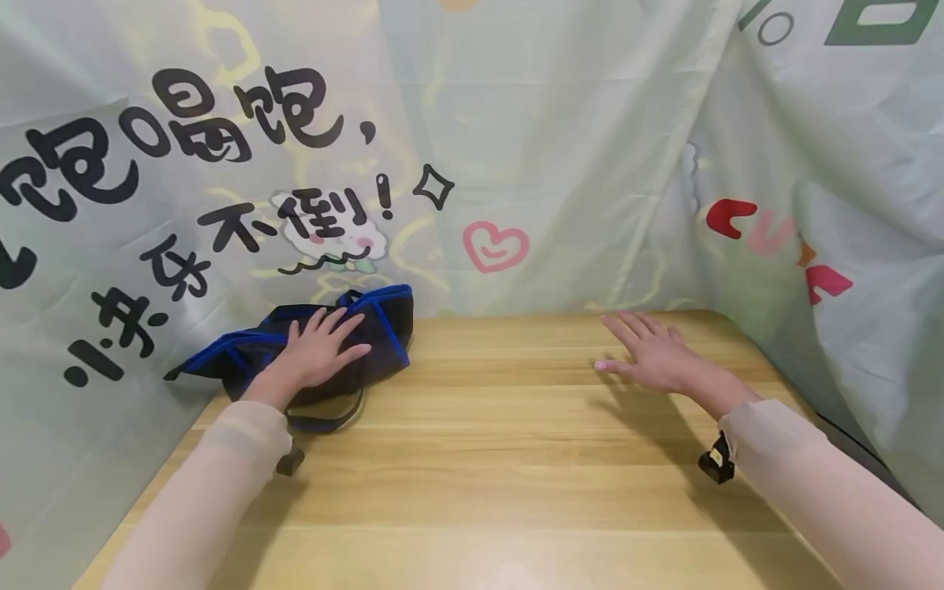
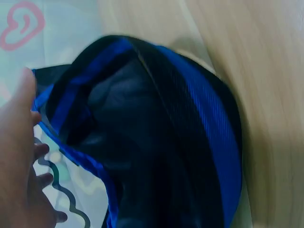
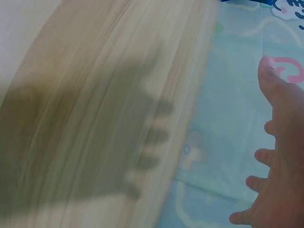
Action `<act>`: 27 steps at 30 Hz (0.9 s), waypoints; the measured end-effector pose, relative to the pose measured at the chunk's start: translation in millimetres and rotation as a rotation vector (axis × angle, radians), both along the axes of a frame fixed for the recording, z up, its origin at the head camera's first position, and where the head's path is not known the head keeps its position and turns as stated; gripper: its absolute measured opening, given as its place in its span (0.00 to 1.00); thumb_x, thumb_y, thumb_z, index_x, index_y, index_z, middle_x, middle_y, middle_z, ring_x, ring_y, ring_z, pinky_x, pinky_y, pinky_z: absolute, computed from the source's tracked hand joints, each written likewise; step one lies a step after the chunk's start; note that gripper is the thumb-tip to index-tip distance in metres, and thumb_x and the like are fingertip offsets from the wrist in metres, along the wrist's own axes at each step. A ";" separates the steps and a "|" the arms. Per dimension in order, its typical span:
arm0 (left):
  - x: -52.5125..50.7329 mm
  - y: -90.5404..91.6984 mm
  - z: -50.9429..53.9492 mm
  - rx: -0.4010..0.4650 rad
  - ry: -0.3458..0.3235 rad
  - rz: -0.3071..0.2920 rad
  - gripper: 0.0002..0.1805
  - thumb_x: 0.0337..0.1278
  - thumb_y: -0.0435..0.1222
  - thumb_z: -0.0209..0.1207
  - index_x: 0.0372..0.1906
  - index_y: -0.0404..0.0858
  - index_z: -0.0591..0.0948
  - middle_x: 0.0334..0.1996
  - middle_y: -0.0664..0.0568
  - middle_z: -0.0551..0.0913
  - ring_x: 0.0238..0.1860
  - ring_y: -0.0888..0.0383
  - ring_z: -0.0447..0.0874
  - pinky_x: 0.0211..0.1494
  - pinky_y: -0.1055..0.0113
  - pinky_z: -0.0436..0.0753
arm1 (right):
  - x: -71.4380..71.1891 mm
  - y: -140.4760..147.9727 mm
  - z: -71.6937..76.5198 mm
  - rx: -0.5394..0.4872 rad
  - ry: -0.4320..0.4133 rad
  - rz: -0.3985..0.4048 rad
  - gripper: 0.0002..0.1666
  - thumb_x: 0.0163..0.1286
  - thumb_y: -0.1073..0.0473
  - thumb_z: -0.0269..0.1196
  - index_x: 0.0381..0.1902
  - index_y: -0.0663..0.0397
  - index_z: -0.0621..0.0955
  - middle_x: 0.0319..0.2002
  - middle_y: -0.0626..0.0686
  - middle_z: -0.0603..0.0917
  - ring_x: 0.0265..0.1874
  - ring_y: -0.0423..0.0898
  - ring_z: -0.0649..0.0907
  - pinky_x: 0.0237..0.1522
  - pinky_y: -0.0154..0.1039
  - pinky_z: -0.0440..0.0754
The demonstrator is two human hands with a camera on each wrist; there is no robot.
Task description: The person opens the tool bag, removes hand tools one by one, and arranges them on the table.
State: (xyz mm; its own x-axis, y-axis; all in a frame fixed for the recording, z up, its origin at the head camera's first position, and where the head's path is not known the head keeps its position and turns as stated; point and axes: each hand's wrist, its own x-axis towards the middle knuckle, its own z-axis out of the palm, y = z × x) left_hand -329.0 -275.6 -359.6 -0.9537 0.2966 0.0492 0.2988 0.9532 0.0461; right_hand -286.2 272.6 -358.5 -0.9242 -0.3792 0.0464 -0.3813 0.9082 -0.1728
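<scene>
A black fabric bag with blue trim (image 1: pixel 387 328) lies slumped at the back left of the table, one dark strap hanging toward the front. Over it is my left hand (image 1: pixel 317 352), fingers spread and straight, holding nothing. In the left wrist view the bag (image 2: pixel 147 142) fills the middle, and the left hand (image 2: pixel 21 166) shows at the left edge; whether it touches the fabric I cannot tell. Above the right part of the table hovers my right hand (image 1: pixel 656 356), fingers extended and apart. The right wrist view shows that hand (image 3: pixel 285 156) with nothing in it.
A wooden table (image 1: pixel 472 459) stretches below both arms. Pale printed cloth (image 1: pixel 560 164) hangs behind it and along both sides. On each wrist sits a small dark device, one of them the right wrist camera (image 1: pixel 717 460). The right hand casts a shadow on the wood.
</scene>
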 end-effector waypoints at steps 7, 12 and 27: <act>-8.7 -19.8 -1.5 -0.005 -0.001 0.056 0.46 0.64 0.69 0.37 0.78 0.45 0.52 0.74 0.36 0.51 0.73 0.31 0.39 0.64 0.25 0.36 | -7.4 -8.8 -4.3 -0.028 0.083 0.072 0.50 0.69 0.30 0.53 0.77 0.54 0.55 0.73 0.64 0.56 0.70 0.69 0.55 0.60 0.75 0.52; -7.9 -40.0 -8.0 -0.028 -0.005 0.086 0.46 0.65 0.67 0.39 0.77 0.41 0.55 0.72 0.34 0.56 0.72 0.31 0.43 0.63 0.24 0.35 | -14.1 -24.6 -4.9 -0.044 0.098 0.117 0.47 0.70 0.34 0.55 0.76 0.55 0.57 0.72 0.64 0.58 0.69 0.68 0.57 0.62 0.72 0.56; -0.6 -74.9 -9.1 -0.125 0.125 0.062 0.23 0.70 0.39 0.54 0.63 0.32 0.73 0.60 0.33 0.72 0.62 0.32 0.66 0.61 0.24 0.48 | -22.8 -73.3 3.4 -0.107 0.108 0.190 0.43 0.71 0.40 0.58 0.75 0.55 0.60 0.71 0.62 0.62 0.69 0.66 0.60 0.63 0.70 0.57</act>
